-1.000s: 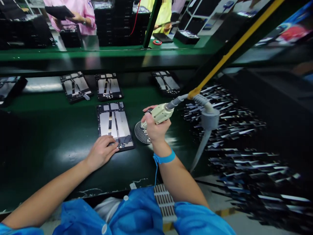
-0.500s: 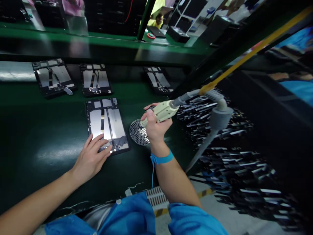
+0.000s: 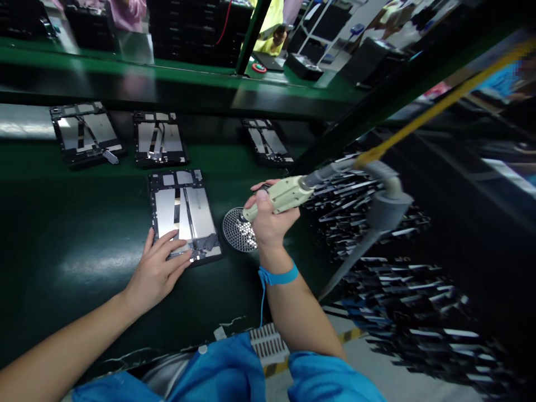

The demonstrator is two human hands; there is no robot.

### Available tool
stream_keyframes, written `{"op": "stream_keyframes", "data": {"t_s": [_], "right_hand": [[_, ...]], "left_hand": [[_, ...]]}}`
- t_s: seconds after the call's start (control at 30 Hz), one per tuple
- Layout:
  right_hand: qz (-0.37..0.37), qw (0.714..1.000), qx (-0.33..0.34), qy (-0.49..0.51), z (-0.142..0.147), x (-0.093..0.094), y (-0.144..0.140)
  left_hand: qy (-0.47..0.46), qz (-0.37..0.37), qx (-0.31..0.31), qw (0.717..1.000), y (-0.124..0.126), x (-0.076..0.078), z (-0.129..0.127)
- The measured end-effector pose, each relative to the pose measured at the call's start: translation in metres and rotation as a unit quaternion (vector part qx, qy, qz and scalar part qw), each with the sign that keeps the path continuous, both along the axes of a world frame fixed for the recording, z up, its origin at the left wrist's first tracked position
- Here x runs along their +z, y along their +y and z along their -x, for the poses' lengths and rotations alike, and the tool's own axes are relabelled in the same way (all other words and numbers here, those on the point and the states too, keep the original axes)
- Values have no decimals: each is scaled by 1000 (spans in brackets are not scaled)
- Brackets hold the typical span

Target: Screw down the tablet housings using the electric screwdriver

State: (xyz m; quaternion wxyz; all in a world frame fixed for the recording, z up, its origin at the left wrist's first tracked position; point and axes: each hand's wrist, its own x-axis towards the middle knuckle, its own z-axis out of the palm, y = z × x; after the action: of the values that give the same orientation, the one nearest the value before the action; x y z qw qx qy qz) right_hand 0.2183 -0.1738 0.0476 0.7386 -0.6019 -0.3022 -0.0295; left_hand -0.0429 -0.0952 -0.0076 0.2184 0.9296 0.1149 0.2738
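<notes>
An opened tablet (image 3: 196, 209) with a silvery inside and dark ribbon strips lies on the green bench in front of me. My left hand (image 3: 157, 265) rests on its lower left corner, fingers spread and gripping nothing. In my right hand (image 3: 270, 223) is a pale green electric screwdriver (image 3: 288, 194), tilted, with a grey cable leaving its back end. Its front end is over a round metal dish (image 3: 238, 234) full of small holes, right of the tablet. The tip is too small to make out, so I cannot tell whether it touches the dish. A blue strap circles my right wrist.
Several more opened tablets (image 3: 161, 139) lie along the back of the bench. A yellow cord (image 3: 427, 123) holds up the cable, beside a dark post. On the right stands a rack (image 3: 402, 290) of many thin dark pieces. Other people sit or stand beyond the bench.
The view has shifted slightly. My right hand and the screwdriver have moved a little to the right, still over the dish. My left hand stays on the tablet.
</notes>
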Motion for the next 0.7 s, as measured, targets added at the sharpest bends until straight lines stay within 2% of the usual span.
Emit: {"op": "stream_keyframes", "data": {"t_s": [0.13, 0.3, 0.37, 0.53, 0.7], "right_hand": [[-25, 999, 46, -3, 29, 17, -6], [-29, 969, 241, 34, 77, 17, -13], [-23, 957, 284, 46, 87, 12, -13], [12, 962, 269, 39, 90, 5, -11], [1, 962, 273, 16, 91, 5, -8]], "left_hand": [[-6, 10, 12, 1000, 2, 0, -8], [8, 15, 12, 1000, 4, 1, -9], [11, 18, 10, 1000, 4, 1, -8], [12, 23, 8, 1000, 4, 3, -8], [18, 10, 7, 1000, 4, 3, -9]]}}
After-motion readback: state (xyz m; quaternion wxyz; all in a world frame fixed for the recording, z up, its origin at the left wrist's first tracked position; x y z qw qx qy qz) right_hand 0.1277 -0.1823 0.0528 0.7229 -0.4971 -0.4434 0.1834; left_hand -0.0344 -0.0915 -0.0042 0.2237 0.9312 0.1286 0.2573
